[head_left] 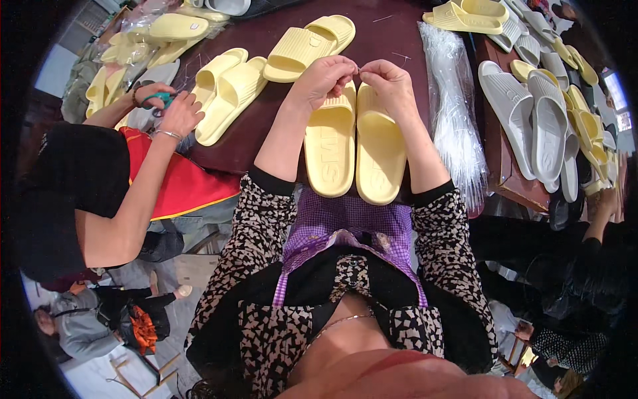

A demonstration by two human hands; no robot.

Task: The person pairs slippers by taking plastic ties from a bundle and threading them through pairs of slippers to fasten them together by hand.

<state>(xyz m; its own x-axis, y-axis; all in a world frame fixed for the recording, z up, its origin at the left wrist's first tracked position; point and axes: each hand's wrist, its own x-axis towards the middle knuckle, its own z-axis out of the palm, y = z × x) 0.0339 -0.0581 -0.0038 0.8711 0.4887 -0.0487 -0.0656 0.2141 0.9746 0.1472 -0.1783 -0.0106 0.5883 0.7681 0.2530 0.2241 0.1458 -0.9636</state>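
Observation:
A pair of yellow slide sandals stands on the dark red table in front of me, the left sandal (pixel 330 149) beside the right sandal (pixel 381 156), heels toward me. My left hand (pixel 324 81) hovers over the left sandal's strap, thumb and fingers pinched together. Close against it, my right hand (pixel 392 86) is pinched too, above the other strap. The fingertips of both hands nearly meet between the straps. What they hold is too small to make out. Parts of both straps are hidden beneath my hands.
Beyond my hands lies another yellow pair (pixel 309 48). A bundle of clear plastic strands (pixel 455 113) lies at right, near grey slides (pixel 508 110) and more yellow ones. At left, a co-worker's hand (pixel 181 116) works near green-handled scissors (pixel 159 100) and a yellow pair (pixel 229 96).

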